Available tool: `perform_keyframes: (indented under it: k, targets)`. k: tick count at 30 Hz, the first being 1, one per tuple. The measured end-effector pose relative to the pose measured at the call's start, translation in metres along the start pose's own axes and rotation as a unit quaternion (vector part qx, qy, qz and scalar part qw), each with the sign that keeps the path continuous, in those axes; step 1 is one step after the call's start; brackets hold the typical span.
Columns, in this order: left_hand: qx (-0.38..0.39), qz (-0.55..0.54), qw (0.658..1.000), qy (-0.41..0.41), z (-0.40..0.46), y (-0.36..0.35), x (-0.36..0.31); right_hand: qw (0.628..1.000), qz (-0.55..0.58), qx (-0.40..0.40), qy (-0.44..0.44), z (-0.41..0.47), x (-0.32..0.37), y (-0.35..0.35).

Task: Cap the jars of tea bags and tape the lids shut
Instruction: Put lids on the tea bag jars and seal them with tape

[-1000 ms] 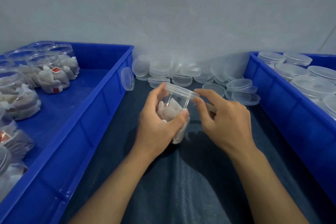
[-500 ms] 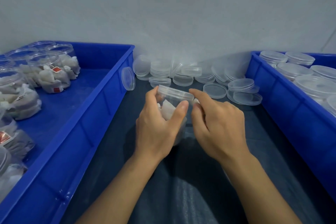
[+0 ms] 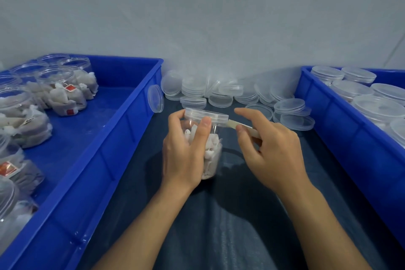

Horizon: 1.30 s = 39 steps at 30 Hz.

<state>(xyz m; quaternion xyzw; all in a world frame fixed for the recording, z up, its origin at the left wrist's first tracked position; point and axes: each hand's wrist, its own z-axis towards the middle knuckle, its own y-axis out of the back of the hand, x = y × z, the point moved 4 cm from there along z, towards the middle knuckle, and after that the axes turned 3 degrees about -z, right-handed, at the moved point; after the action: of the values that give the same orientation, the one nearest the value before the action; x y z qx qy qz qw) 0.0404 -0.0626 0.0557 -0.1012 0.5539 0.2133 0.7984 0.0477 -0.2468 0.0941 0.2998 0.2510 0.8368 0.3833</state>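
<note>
A clear jar packed with white tea bags stands on the dark cloth at the centre, with a clear lid on top. My left hand grips the jar, thumb up against the lid's rim. To its right my right hand holds a pale strip of tape that runs from the lid's right edge back under my fingers. The index finger sticks out above the strip.
The blue bin on the left holds several uncapped jars of tea bags. Several capped jars fill the blue bin on the right. Loose clear lids are piled against the back wall, some close to my right hand.
The jar has been turned in my left hand. My right hand has drawn away to the right of the lid, and a strip of tape now stretches from the lid to it.
</note>
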Motion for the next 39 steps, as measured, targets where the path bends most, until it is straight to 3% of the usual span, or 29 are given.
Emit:
perform_keyframes:
  k: [27,34,36,39]
  targets:
    - [0.03,-0.087,0.994,-0.054,-0.003,-0.001,-0.004,0.994,0.068,0.055,-0.064,0.0,-0.011,-0.006]
    - [0.089,-0.106,0.99,-0.006,0.002,0.0,0.004,0.999,0.02,0.02,-0.035,-0.003,-0.006,-0.001]
    - [0.103,-0.09,0.991,-0.002,0.001,-0.001,0.004,0.999,0.018,0.015,-0.032,-0.004,-0.005,-0.001]
    - [0.08,0.022,0.996,-0.026,-0.002,-0.001,0.001,0.999,0.021,0.003,-0.027,-0.004,-0.002,-0.002]
